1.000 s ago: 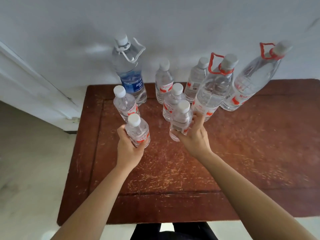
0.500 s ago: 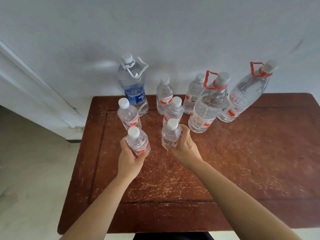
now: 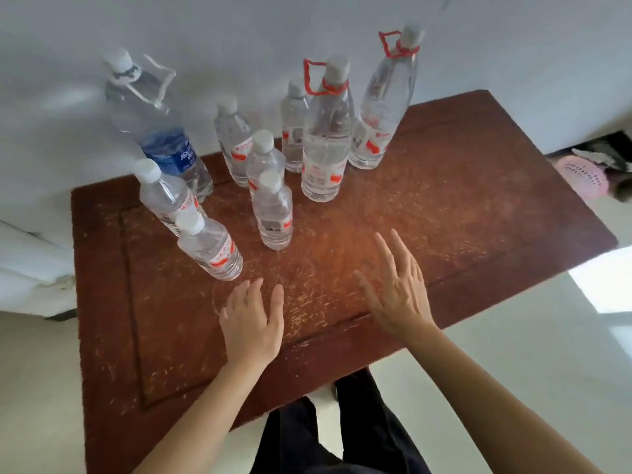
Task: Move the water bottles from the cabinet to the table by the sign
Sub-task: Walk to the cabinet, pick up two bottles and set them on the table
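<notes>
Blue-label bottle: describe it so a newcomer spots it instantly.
On the scratched brown table, look at the cluster of bottles by the white wall. The blue-label bottle is the big one at the far left, the only one with a blue label and a clear carry handle; the rest have red markings.

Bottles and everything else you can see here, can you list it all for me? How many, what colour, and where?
small water bottles: six, clear with white caps and red labels, standing on the far left half of the table
large bottles with red handles: two, clear, behind the small ones toward the wall
large bottle with blue label: one, clear with a white handle, far left by the wall
table: one, reddish-brown and scratched, against the wall
wall: white, behind the table
pink round thing: one, on the floor at the right; cannot tell what it is
left hand: open, empty, over the table
right hand: open, empty, over the table
</notes>
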`<state>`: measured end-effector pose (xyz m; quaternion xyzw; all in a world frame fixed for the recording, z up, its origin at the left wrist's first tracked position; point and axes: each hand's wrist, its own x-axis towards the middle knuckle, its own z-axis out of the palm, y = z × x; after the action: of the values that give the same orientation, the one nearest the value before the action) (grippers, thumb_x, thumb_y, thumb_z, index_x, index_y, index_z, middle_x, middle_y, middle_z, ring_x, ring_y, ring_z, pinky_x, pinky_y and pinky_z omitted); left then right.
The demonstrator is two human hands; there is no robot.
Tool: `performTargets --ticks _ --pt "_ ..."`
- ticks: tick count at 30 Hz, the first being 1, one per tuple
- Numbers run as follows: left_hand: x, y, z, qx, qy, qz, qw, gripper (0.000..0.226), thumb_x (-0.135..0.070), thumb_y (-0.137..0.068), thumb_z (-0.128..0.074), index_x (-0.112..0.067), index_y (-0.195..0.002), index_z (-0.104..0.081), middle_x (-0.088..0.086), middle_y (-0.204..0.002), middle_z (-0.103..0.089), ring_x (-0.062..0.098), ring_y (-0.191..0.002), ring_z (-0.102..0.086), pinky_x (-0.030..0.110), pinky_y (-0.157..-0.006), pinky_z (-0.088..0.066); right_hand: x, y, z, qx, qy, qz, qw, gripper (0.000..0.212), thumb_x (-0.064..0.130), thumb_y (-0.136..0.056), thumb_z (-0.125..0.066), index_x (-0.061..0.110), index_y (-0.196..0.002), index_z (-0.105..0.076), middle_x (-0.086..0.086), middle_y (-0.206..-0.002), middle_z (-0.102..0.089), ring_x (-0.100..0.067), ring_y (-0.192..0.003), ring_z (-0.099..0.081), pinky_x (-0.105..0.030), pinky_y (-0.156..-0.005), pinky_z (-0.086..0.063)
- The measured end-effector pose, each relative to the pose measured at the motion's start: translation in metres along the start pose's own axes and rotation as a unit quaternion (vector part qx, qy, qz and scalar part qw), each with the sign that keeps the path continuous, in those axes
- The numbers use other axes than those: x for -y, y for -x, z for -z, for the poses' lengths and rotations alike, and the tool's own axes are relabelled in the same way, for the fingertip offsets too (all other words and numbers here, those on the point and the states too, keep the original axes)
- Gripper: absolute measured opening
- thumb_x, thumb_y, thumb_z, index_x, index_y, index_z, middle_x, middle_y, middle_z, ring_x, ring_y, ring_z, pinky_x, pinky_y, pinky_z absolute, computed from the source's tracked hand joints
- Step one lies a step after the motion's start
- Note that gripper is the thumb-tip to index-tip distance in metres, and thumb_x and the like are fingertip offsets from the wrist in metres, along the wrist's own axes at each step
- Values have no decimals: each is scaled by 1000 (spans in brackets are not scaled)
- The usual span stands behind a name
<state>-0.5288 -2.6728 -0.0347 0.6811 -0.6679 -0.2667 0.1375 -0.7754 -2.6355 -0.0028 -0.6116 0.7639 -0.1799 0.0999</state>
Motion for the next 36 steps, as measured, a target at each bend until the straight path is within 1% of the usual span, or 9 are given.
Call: performTargets --ticks 5,11,13,16,23,28,31,33,36 --pt "-69 -1 -9 29 -79 -193 978 78 -69 -99 -15 -20 -157 -33 15 -165 -24 34 -153 -18 66 -119 -12 -36 70 30 -72 63 -90 991 72 65 -102 -35 27 -162 -24 -12 -170 -10 -34 -157 -12 -58 -126 -11" --pt "-196 35 -6 1 -83 -389 918 76 -69 -99 -16 -25 -160 -23 15 -169 -9 35 -156 -5 72 -117 -6 -76 145 124 -205 149 -232 939 75 73 -99 -24 31 -161 -24 -14 -171 -4 -34 -158 -2 -60 -125 -2" --pt "-250 81 -11 -2 -73 -468 881 74 -68 -100 -15 -27 -162 -17 15 -169 -4 35 -156 -1 73 -117 -5 -94 197 167 -268 181 -268 908 72 68 -101 -28 30 -161 -25 -17 -170 -5 -37 -157 -2 -63 -124 -3" --pt "-291 121 -13 -10 -51 -509 859 70 -64 -102 -15 -30 -163 -9 13 -170 1 36 -156 3 72 -117 -2 -109 238 203 -319 218 -268 883 69 63 -103 -34 27 -161 -26 -21 -169 -7 -41 -156 -3 -65 -122 -5" --pt "-383 360 -58 41 28 -663 747 66 -60 -103 -22 -35 -162 -6 9 -170 4 36 -156 3 73 -116 -4 -140 490 298 -423 266 -388 775 71 65 -102 -34 28 -162 -23 -22 -169 -5 -43 -156 -1 -67 -121 -5" --pt "-416 558 -82 80 62 -766 635 71 -64 -100 -25 -35 -162 -6 6 -171 7 35 -156 8 73 -116 -2 -125 693 349 -453 335 -469 680 70 63 -102 -39 26 -161 -30 -22 -169 -9 -44 -156 -4 -67 -121 -6" --pt "-431 696 -93 99 86 -838 530 74 -66 -99 -29 -35 -162 -6 9 -170 7 36 -155 9 75 -115 -1 -105 823 368 -463 381 -532 598 71 63 -102 -42 28 -161 -25 -22 -169 -8 -45 -155 -3 -68 -120 -6" --pt "-436 740 -94 101 87 -853 505 76 -68 -98 -28 -35 -162 -5 10 -170 10 36 -155 11 73 -116 0 -99 864 373 -455 401 -544 581 73 64 -101 -42 28 -162 -23 -22 -169 -7 -45 -155 -1 -69 -120 -5" --pt "-430 868 -110 138 114 -892 414 77 -70 -97 -26 -34 -162 -6 9 -170 12 36 -155 11 70 -118 2 -75 970 370 -444 412 -623 494 76 67 -100 -36 27 -163 -21 -19 -170 -4 -43 -156 1 -66 -122 -2"
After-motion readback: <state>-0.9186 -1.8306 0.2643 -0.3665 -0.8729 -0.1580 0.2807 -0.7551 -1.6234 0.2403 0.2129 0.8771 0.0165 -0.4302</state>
